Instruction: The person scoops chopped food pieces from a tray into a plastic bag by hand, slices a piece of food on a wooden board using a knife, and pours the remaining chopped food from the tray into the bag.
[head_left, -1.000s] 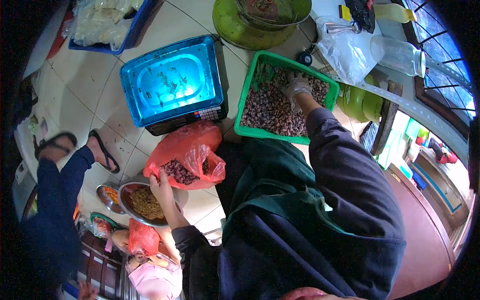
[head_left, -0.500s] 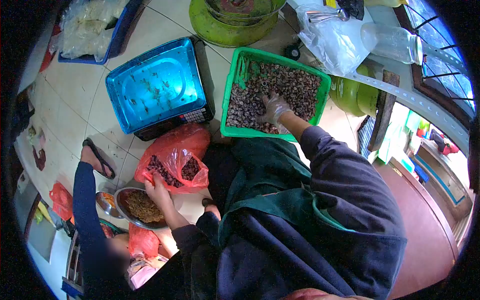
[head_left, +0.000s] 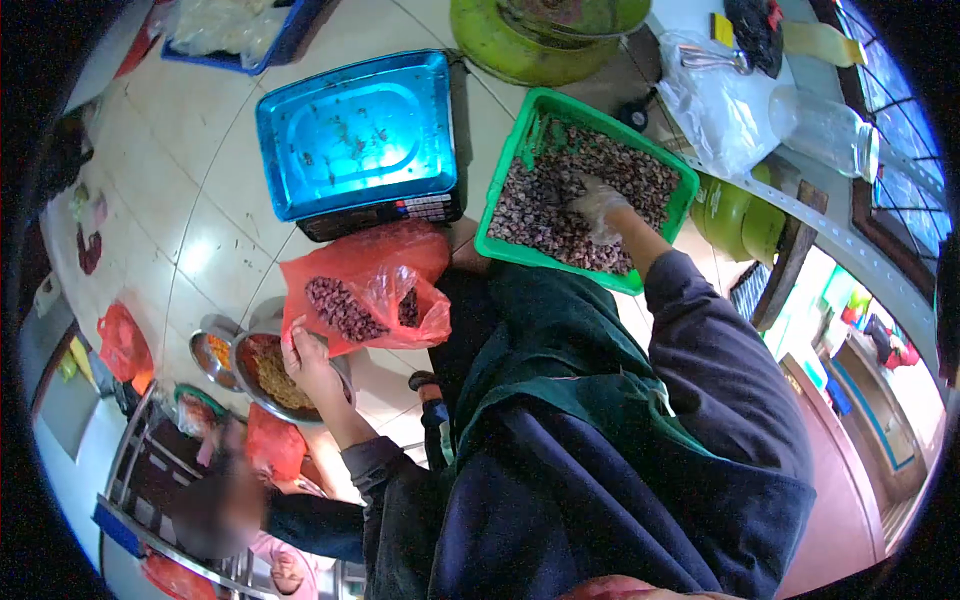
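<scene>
My left hand (head_left: 312, 368) pinches the rim of a red plastic bag (head_left: 372, 244), which lies open in front of the scale and holds small dark shells (head_left: 343, 307). In a clear glove, my right hand (head_left: 603, 207) reaches into a green tray (head_left: 485, 228) full of similar shells (head_left: 540, 222). Its fingertips are partly sunk among the shells, so what they hold is hidden. A scale with a blue pan (head_left: 356, 137) stands between the bag and the far side of the floor, left of the tray.
Metal bowls of food (head_left: 282, 378) stand left of my left hand, with another person close behind them. A green gas burner (head_left: 540, 45) is at the top. On the right are a gas cylinder (head_left: 738, 215), a glass jar (head_left: 822, 130) and a plastic bag (head_left: 715, 115).
My right hand has moved deeper into the tray, away from its near edge. My left hand keeps its hold on the bag. The other person at the left has shifted and leans lower.
</scene>
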